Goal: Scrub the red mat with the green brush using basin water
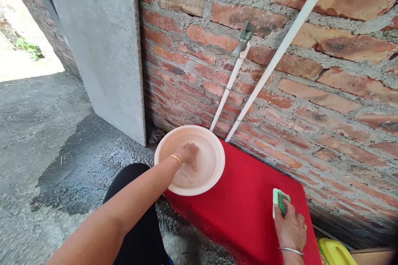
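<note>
1. Brush (281,201), small and boxy, sat under the fingers of the right hand (291,228), near the far right end of the red cloth (245,186).
2. Its rim was pale mint green, nearly white along the side farthest from the palm; inside the rim ran close rows of dark and bright green tufts. The fingertips hid the nearer part.
3. The right hand was curled over the brush, pinching it; whether its underside pressed on the cloth or stayed just above could not be told. A silver bangle (291,251) circled that wrist.
4. The left hand (188,154) reached down inside the basin (220,161), its fingers bent and partly below the water (203,167); whether they gripped anything could not be told. A gold bangle (176,160) sat on that wrist.
5. Around the left hand, the basin was round, wide-rimmed and pale pinkish cream, and the water looked slightly cloudy.
6. Between the hands, the cloth lay plain, vivid red and mostly smooth over the counter, dropping over the edge nearest the body.
7. Beyond both hands rose a brick wall (199,70) with two white pipes; a yellow container (336,251) stood just right of the right hand.
</note>
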Demonstrator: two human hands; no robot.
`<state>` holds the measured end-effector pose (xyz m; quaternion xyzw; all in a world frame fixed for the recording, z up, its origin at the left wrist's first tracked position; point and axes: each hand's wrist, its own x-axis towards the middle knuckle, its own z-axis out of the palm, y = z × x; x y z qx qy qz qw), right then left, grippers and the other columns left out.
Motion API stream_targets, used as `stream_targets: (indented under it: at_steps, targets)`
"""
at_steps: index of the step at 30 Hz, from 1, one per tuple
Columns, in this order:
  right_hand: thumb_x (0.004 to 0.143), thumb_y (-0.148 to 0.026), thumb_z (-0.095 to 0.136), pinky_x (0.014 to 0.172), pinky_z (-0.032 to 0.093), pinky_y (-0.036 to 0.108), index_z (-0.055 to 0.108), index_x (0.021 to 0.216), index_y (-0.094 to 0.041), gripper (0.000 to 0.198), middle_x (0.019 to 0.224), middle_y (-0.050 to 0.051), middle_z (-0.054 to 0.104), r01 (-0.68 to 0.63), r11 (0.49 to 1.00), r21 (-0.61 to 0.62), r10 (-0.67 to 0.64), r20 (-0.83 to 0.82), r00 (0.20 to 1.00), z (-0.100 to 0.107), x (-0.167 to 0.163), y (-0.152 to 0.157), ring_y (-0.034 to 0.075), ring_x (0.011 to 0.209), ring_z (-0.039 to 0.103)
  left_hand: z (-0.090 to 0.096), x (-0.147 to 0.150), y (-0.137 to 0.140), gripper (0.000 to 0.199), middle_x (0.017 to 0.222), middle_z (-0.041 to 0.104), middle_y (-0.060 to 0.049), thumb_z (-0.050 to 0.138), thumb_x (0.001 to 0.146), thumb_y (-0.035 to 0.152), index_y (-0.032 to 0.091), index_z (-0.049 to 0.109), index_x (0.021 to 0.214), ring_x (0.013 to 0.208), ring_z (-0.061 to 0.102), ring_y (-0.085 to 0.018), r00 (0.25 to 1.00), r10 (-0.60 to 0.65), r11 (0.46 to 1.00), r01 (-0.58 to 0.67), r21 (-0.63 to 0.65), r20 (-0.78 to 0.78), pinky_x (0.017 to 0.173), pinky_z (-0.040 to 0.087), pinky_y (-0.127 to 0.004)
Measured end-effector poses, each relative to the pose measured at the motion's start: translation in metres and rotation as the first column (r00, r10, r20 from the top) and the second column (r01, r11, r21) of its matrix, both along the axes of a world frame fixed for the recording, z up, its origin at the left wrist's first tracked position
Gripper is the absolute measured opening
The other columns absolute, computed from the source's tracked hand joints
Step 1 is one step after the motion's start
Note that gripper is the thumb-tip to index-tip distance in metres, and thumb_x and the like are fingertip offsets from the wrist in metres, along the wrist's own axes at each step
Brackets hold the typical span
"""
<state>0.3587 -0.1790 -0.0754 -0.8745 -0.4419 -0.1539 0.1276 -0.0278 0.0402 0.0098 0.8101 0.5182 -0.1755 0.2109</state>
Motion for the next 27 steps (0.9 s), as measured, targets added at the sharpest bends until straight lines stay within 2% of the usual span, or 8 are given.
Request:
stream_targets:
  at_steps: [3,6,9,13,16,19,23,27]
  targets:
    - [0.092,-0.052,0.035,0.073,0.042,0.037,0.064,0.119,-0.018,0.052,0.086,0.011,0.058,-0.198,0.98,0.033,0.198,0.005,0.98,-0.001,-0.05,0.021,0.023,0.074,0.052,-0.002,-0.001,0.0,0.092,0.134,0.052,-0.019,0.085,0.05,0.053,0.013,0.055,0.128,0.122,0.05,-0.037,1.0,-0.006,1.0,0.007,0.017,-0.005,0.102,0.043,-0.046]
    - [0.094,-0.046,0.038,0.077,0.041,0.034,0.064,0.119,-0.022,0.043,0.091,0.009,0.059,-0.438,0.899,0.024,0.438,-0.023,0.898,0.0,-0.096,0.04,0.021,0.082,0.053,-0.003,-0.002,-0.001,0.09,0.135,0.051,-0.019,0.085,0.051,0.053,0.013,0.055,0.127,0.123,0.05,-0.037,1.0,-0.013,1.0,0.013,0.022,-0.002,0.103,0.043,-0.045]
    - [0.095,-0.046,0.039,0.08,0.041,0.033,0.062,0.122,-0.026,0.041,0.099,0.007,0.06,-0.55,0.835,0.012,0.55,-0.06,0.833,0.001,-0.106,0.044,0.02,0.086,0.054,-0.003,-0.003,-0.001,0.09,0.135,0.05,-0.019,0.084,0.053,0.053,0.013,0.054,0.128,0.123,0.05,-0.036,1.0,-0.022,0.999,0.022,0.029,-0.007,0.103,0.042,-0.044]
    - [0.094,-0.054,0.035,0.078,0.042,0.035,0.062,0.122,-0.026,0.049,0.103,0.009,0.061,-0.445,0.896,0.008,0.444,-0.057,0.894,0.0,-0.061,0.033,0.021,0.086,0.055,-0.004,0.0,0.002,0.095,0.136,0.049,-0.02,0.084,0.054,0.053,0.012,0.051,0.132,0.123,0.05,-0.037,0.999,-0.036,0.999,0.036,0.006,-0.035,0.103,0.043,-0.046]
    - [0.092,-0.059,0.031,0.073,0.043,0.037,0.062,0.124,-0.023,0.057,0.097,0.011,0.06,-0.213,0.977,-0.008,0.213,-0.043,0.976,0.0,-0.015,0.023,0.023,0.077,0.054,-0.003,0.001,0.004,0.098,0.136,0.05,-0.019,0.085,0.052,0.054,0.013,0.05,0.133,0.123,0.049,-0.037,0.999,-0.026,1.0,0.025,-0.016,-0.047,0.102,0.044,-0.047]
    - [0.09,-0.061,0.032,0.067,0.042,0.037,0.059,0.128,-0.022,0.061,0.092,0.012,0.059,-0.023,0.999,-0.038,0.022,-0.04,0.999,0.001,0.006,0.022,0.024,0.07,0.052,-0.002,0.002,0.005,0.099,0.137,0.05,-0.019,0.085,0.05,0.056,0.014,0.051,0.132,0.124,0.049,-0.036,0.999,-0.027,1.0,0.027,-0.015,-0.039,0.103,0.042,-0.046]
    - [0.091,-0.055,0.036,0.069,0.042,0.038,0.059,0.128,-0.019,0.057,0.089,0.014,0.058,-0.017,0.999,-0.041,0.016,-0.018,1.0,0.002,-0.026,0.039,0.025,0.073,0.052,-0.004,0.001,0.004,0.102,0.137,0.05,-0.02,0.086,0.046,0.059,0.014,0.052,0.131,0.124,0.049,-0.038,1.0,-0.016,1.0,0.016,-0.013,-0.019,0.103,0.042,-0.046]
    - [0.093,-0.045,0.037,0.073,0.041,0.037,0.063,0.123,-0.02,0.047,0.092,0.013,0.058,-0.268,0.963,-0.036,0.268,-0.011,0.963,0.002,-0.09,0.056,0.024,0.078,0.053,-0.007,0.0,0.005,0.102,0.136,0.051,-0.02,0.087,0.047,0.056,0.012,0.053,0.132,0.123,0.05,-0.038,1.0,-0.017,1.0,0.017,-0.008,-0.01,0.102,0.043,-0.047]
